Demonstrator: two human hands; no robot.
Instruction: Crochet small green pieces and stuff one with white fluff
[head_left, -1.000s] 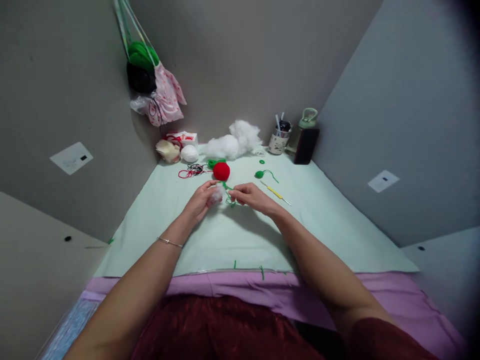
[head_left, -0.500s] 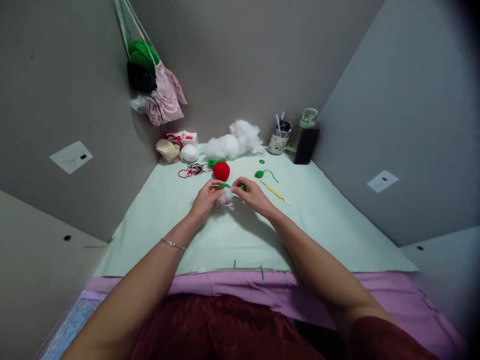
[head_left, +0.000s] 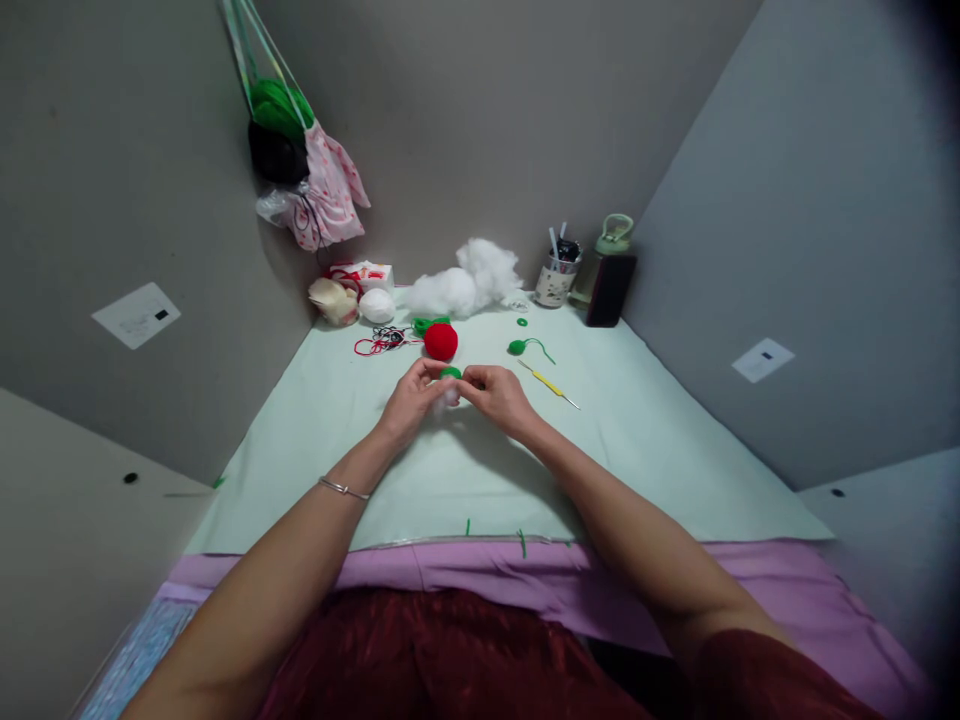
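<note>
Between my hands, above the pale green cloth, is a small green crocheted piece (head_left: 451, 373) with a tuft of white stuffing (head_left: 448, 397) against its near side. My left hand (head_left: 412, 398) is closed on the green piece from the left. From the right, my right hand (head_left: 496, 394) pinches at the stuffing and the edge of the piece; its fingertips partly hide what they grip. Just beyond my hands sits a red ball (head_left: 441, 342). To the right lie a small green crocheted ball with a yarn tail (head_left: 517, 347) and a yellow-handled crochet hook (head_left: 548, 383).
Fluffy white stuffing (head_left: 465, 280) lies along the back wall, with a white ball (head_left: 376, 306) to its left. A pen cup (head_left: 553, 286), a green bottle (head_left: 615, 235) and a dark phone (head_left: 611, 290) stand at back right. Tangled yarn (head_left: 388, 340) lies left of the red ball. Bags (head_left: 330, 190) hang at left.
My right hand has moved slightly left, its fingertips now close against my left hand at the stuffing. Green visible under my right fingers earlier is now hidden.
</note>
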